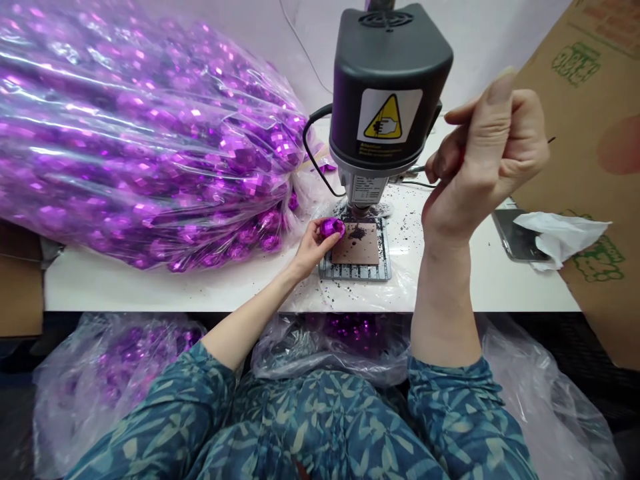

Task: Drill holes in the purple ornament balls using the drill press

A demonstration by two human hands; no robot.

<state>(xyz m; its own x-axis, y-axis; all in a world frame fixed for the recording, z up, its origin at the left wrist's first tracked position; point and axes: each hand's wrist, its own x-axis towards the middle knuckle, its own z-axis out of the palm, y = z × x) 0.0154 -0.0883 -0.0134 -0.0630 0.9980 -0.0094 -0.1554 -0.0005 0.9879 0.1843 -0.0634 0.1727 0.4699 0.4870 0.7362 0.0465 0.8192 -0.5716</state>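
My left hand (311,252) pinches a shiny purple faceted ball (332,229) between thumb and fingers. It holds the ball at the left edge of a brown square board (356,252), which lies on the slotted metal base (327,270) of a small bench drill press (385,80). Dark shavings and a small hole mark the board. Raised to the right of the motor housing, my right hand (493,147) is closed around the handle of the press's lever; a bit of red shows between the fingers, and most of the handle is hidden.
A large clear bag (150,147) of purple faceted balls fills the table's left side. To the right lie a phone (517,233), a crumpled white tissue (565,233) and a cardboard box (600,167). Below the table edge hang plastic bags (125,360) with more purple pieces. Shavings litter the white tabletop (520,290).
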